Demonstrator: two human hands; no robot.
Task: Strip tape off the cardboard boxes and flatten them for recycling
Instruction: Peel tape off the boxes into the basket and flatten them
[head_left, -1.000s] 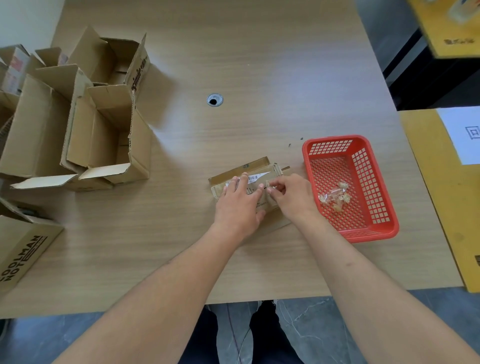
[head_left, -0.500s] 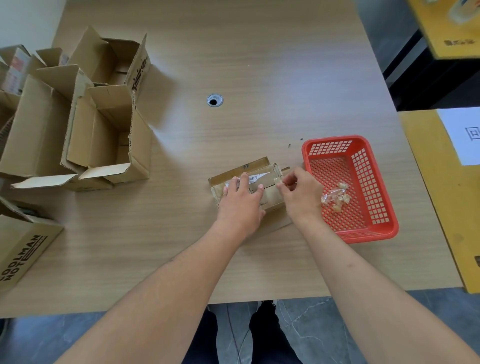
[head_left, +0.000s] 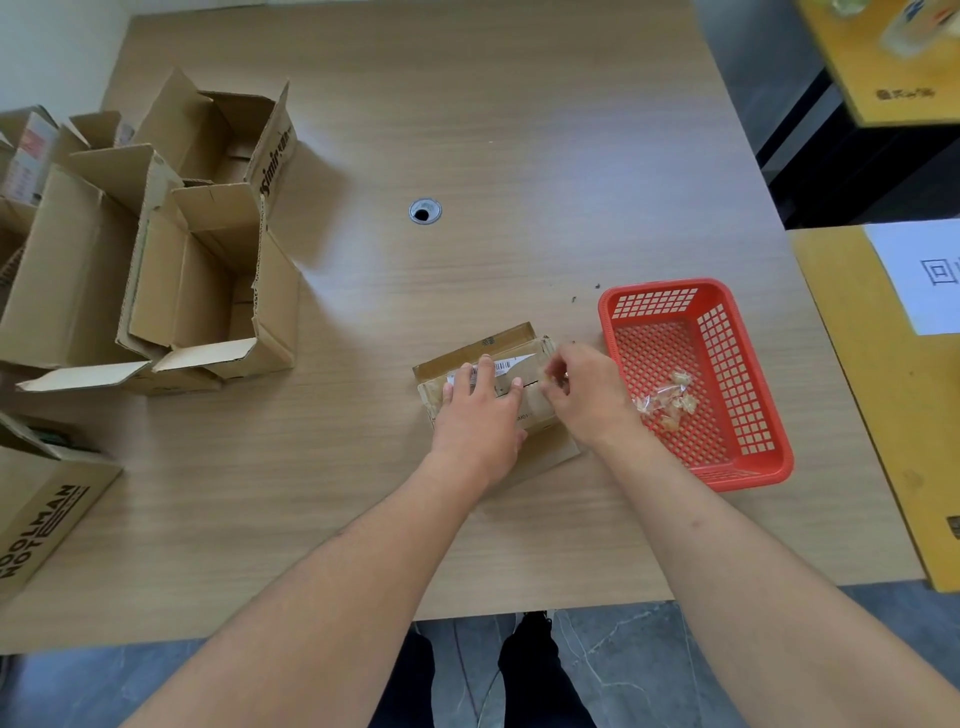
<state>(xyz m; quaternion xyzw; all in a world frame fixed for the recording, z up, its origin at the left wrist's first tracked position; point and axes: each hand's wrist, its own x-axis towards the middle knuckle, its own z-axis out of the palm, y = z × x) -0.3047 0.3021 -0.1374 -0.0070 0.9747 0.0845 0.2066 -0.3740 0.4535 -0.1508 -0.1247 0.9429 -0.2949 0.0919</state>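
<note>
Matt wood-grain laminate table (head_left: 519, 130), brown corrugated cardboard boxes (head_left: 208, 291) at its left edge, glossy red plastic lattice basket (head_left: 769, 457), crumpled clear tape scraps (head_left: 667, 400), metal grommet (head_left: 425, 211)

Near half of the small flattened box (head_left: 511, 347) under both hands, right-hand fingers (head_left: 551, 375) motion-blurred.

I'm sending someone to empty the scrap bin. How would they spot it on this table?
On the wooden table, look to the right edge, just beside the right hand. There sits a red basket with lattice walls, holding crumpled tape scraps. It is the only plastic thing among brown boxes.
</note>
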